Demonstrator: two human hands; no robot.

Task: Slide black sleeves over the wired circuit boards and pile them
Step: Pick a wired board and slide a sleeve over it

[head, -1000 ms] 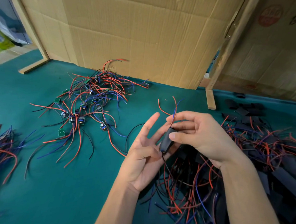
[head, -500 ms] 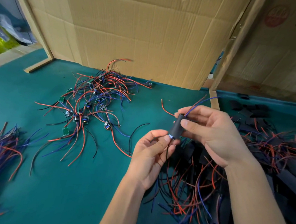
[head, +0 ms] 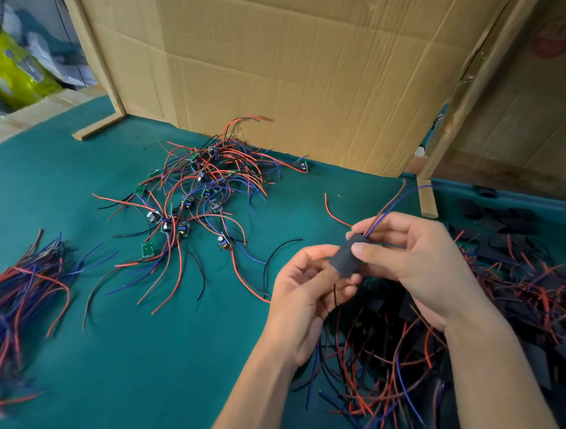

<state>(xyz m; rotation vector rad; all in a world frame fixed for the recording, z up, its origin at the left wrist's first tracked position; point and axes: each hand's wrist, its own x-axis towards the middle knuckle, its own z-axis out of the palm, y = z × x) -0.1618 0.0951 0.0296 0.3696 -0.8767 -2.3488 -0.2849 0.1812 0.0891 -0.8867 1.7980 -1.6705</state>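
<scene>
Loose wires (head: 8,295) at far left, then bare boards (head: 188,207) tangled mid-table. Left hand (head: 299,292) curls its fingers round the sleeve's lower end; black sleeve (head: 349,257) sits between both hands, above the table. Right hand (head: 419,257) pinches its upper end, 2 leads poking out. Risk: a lead snags inside, so the sleeve bunches. Finished pile (head: 466,344) lies right.

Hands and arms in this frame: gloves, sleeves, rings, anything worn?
Nothing worn that shows. The left hand and right hand are bare, no gloves or rings visible. Both forearms are bare to the frame edge, no sleeves, watch or wristband in view.
</scene>
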